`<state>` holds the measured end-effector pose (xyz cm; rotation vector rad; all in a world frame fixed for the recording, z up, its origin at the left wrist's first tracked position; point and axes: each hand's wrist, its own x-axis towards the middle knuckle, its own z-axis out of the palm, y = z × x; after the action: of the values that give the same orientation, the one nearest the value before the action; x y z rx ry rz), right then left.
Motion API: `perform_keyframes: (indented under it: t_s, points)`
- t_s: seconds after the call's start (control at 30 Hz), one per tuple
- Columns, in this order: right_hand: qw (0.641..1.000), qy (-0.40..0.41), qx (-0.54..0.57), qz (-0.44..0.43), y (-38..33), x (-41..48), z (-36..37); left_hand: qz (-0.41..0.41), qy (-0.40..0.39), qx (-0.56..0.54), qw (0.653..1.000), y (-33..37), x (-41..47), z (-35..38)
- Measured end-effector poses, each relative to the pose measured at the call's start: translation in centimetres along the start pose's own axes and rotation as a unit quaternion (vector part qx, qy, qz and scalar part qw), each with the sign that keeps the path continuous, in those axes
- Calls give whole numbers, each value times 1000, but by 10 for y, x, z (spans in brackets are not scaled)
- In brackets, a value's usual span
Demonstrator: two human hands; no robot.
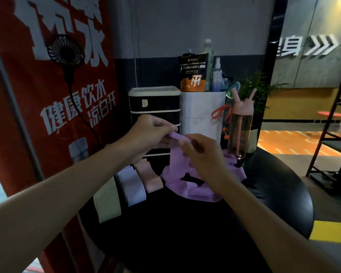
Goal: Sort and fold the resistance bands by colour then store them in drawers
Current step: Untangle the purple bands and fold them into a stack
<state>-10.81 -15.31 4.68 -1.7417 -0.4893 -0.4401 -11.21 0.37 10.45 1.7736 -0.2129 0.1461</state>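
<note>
A long purple resistance band [187, 186] trails in loose loops on the round black table [264, 198]. Its upper end is lifted above the table. My left hand [152, 133] pinches that end and my right hand [201, 152] pinches it just beside. Three folded bands lie in a row to the left: a pale green band [107, 201], a pale blue band [133, 186] and a pink band [151, 177]. The black drawer unit [155, 107] with white trim stands behind my hands, its drawers closed.
A white container [202, 113] with a pouch and spray bottles stands right of the drawers. A pink-lidded water bottle [240, 127] stands at the table's back right, close to the purple band. A black fan [65, 50] hangs on the red banner at left.
</note>
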Motion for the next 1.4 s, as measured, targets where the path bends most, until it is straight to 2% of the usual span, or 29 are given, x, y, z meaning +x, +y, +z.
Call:
perform_keyframes:
  t_s: [0.1, 0.17, 0.27, 0.4, 0.6, 0.8, 0.87, 0.97, 1.03, 1.3, 1.4]
  points:
    - [999, 33, 3, 25, -9, -9, -11, 16, -29, 85, 996, -2, -9, 2]
    - [998, 32, 34, 50, -14, -15, -20, 40, -18, 129, 991, -4, -13, 6]
    - [991, 12, 82, 109, -16, -20, -36, 68, -23, 119, 990, -9, -13, 15]
    - [986, -16, 117, 121, -13, -27, -60, 68, -111, 70, 989, -23, -9, 35]
    - [967, -65, 191, 155, -3, -54, -95, 25, -243, 63, 968, -51, -7, 71]
    - [959, -53, 197, 197, 13, -84, -123, 34, -332, 126, 934, -72, -11, 87]
    - [959, -62, 195, 197, 14, -90, -131, 24, -345, 109, 932, -77, -12, 93]
    - [958, -95, 185, 198, 13, -95, -140, -13, -368, 28, 929, -84, -17, 105]
    - [958, -103, 181, 196, 13, -98, -145, -5, -393, 11, 920, -91, -19, 112]
    - [956, -56, 180, 226, 20, -115, -166, -4, -406, 73, 911, -97, -28, 117]
    - [952, -21, 186, 244, 26, -123, -174, 10, -382, 128, 915, -98, -27, 104]
